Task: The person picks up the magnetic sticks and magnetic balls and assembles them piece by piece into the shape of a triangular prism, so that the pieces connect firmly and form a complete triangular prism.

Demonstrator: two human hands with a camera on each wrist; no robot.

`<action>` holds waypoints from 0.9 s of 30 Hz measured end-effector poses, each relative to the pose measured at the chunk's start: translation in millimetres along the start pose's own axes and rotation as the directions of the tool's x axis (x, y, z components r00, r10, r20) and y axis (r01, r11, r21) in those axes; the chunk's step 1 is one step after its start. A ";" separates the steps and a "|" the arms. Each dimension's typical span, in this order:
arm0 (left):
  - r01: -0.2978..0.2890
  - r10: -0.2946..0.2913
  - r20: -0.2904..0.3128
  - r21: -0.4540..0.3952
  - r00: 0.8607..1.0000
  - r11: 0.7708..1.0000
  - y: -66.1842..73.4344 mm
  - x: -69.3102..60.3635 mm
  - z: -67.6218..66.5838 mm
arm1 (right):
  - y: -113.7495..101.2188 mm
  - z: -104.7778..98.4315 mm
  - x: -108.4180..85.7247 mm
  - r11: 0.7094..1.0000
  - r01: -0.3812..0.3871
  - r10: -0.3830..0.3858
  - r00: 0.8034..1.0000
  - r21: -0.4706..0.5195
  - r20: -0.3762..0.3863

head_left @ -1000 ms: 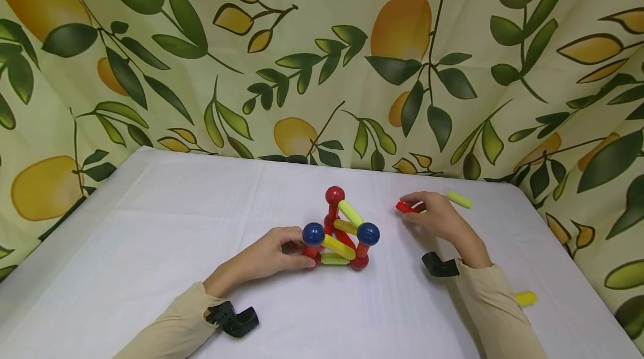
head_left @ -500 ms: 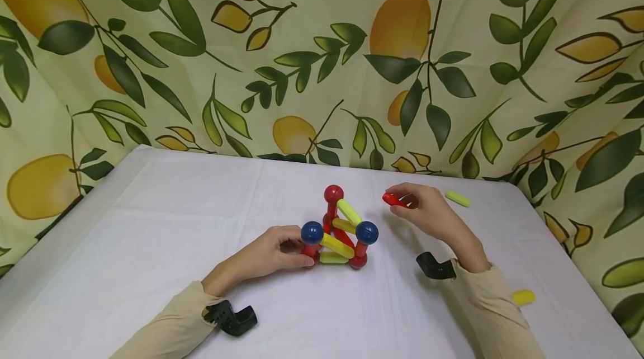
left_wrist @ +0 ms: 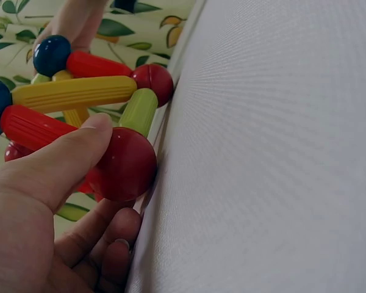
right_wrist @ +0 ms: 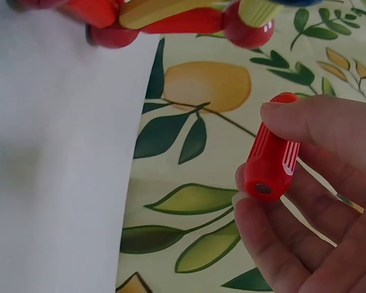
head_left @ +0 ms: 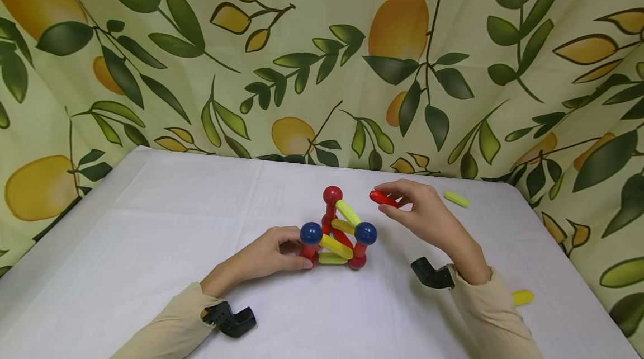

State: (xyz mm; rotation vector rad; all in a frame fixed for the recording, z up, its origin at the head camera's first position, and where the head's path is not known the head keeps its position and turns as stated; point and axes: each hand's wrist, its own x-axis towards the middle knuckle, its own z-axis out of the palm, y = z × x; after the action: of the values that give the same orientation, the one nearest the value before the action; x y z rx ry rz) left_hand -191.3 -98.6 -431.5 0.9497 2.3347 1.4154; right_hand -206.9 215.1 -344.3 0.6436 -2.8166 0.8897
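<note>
A framework of magnetic sticks and balls (head_left: pixel 336 246) stands on the white table in the head view. Two blue balls and a red ball (head_left: pixel 332 194) top its red uprights, joined by yellow and lime sticks. My left hand (head_left: pixel 274 250) grips its near left corner. The left wrist view has the thumb over a red stick and the red ball (left_wrist: pixel 125 163) below it, the other fingers behind. My right hand (head_left: pixel 430 216) pinches a red magnetic stick (head_left: pixel 382 198), raised right of the framework and apart from it. A metal dot shows in this stick's end (right_wrist: pixel 263 188).
A lime stick (head_left: pixel 457 199) lies at the back right of the table (head_left: pixel 201 197). Partly behind the right sleeve is a yellow stick (head_left: pixel 523 297). A curtain printed with fruit and leaves (head_left: pixel 282 85) hangs behind the table. Black wrist mounts (head_left: pixel 432 273) sit on both forearms.
My right hand has carried the red stick up and leftward, closer to the framework's back red ball. The left hand and the framework have stayed in place.
</note>
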 end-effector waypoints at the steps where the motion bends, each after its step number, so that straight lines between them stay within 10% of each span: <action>1: 0.001 -0.001 0.001 0.001 1.000 1.000 -0.3 -0.2 0.1 | -2.2 -0.4 -0.8 1.000 0.013 -0.013 1.000 -0.002 -0.006; 11: 0.017 -0.017 0.013 0.004 1.000 1.000 -2.1 -0.3 -0.1 | -23.1 -1.3 -6.9 0.981 0.195 -0.194 0.979 0.003 -0.055; 27: 0.010 -0.010 0.012 -0.001 1.000 1.000 -1.8 -0.6 0.7 | -48.9 4.5 -13.3 0.961 0.276 -0.275 0.960 0.015 -0.051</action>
State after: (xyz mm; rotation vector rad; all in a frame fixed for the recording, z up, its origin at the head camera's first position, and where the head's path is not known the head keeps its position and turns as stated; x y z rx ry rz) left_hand -191.3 -99.0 -433.4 0.9416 2.3270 1.4029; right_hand -173.8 181.3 -325.6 0.9740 -2.5904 0.8707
